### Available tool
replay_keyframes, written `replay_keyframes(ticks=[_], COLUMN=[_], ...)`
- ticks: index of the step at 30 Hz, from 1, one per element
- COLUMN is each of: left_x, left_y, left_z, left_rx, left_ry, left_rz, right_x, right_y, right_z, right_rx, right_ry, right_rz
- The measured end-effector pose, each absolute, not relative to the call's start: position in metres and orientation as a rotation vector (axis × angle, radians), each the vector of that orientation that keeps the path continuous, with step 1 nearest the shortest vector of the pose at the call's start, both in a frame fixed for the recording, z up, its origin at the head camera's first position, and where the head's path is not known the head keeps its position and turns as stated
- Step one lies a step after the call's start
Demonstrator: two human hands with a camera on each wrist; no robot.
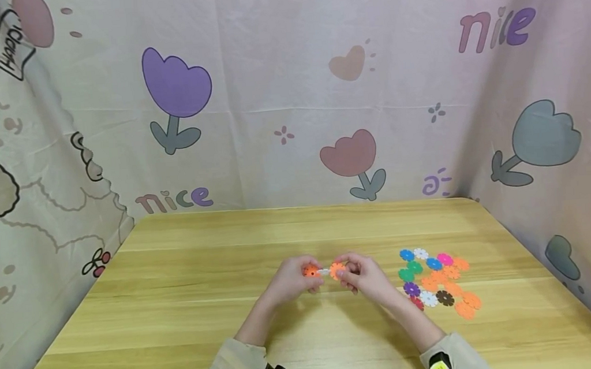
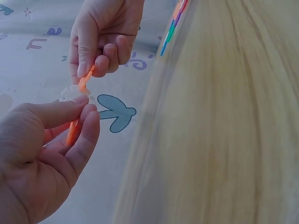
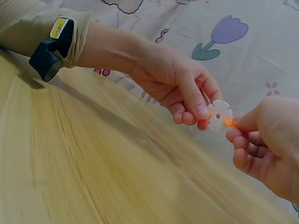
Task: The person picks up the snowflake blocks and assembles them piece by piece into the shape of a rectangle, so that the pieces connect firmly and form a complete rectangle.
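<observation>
The left hand (image 1: 290,280) pinched one orange disc (image 1: 311,270) between thumb and fingers, and the right hand (image 1: 369,280) held another orange disc (image 1: 337,270) the same way, by its outer part. Between them, above the table (image 1: 181,321), stood a white disc (image 3: 219,115) with a round hole in its middle and notches round its rim, touching the orange pieces on both sides; how deeply the notches were seated could not be told. All three looked like thin plastic, so they were probably very light and fairly stiff, with a little spring and small risk of breaking, though a hard twist might have strained a notch. Their smooth faces could well have slid under a loose pinch, and a short row joined only at the rims seemed likely to swing or pop apart if held from one end. The best hold appeared to be flat on the two faces, close to the joint, with fingertips clear of the notches. To the right, loose discs (image 1: 437,279) lay flat and partly overlapping on the table, where a fingernail under a rim would probably have helped.
</observation>
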State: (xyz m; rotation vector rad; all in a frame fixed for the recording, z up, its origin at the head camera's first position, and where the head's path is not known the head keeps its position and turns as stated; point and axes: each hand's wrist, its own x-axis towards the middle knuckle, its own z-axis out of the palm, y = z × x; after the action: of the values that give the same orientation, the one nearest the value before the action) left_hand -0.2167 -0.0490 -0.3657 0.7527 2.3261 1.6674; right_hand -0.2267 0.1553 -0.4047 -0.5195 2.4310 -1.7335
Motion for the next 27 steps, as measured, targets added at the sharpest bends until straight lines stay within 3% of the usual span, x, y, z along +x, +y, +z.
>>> replay_keyframes(ticks=[14, 27], left_x=[-0.238, -0.239], left_y=[-0.045, -0.046], left_z=[-0.398, -0.399], left_rx=[0.697, 0.709], left_ry=[2.346, 2.329], left_rz=[1.673, 1.726], right_x=[-0.214, -0.221], right_y=[0.150, 0.146], right_z=[-0.386, -0.406], right_rx=[-0.527, -0.558], right_ry=[2.328, 2.491], right_rz=[-1.839, -1.791])
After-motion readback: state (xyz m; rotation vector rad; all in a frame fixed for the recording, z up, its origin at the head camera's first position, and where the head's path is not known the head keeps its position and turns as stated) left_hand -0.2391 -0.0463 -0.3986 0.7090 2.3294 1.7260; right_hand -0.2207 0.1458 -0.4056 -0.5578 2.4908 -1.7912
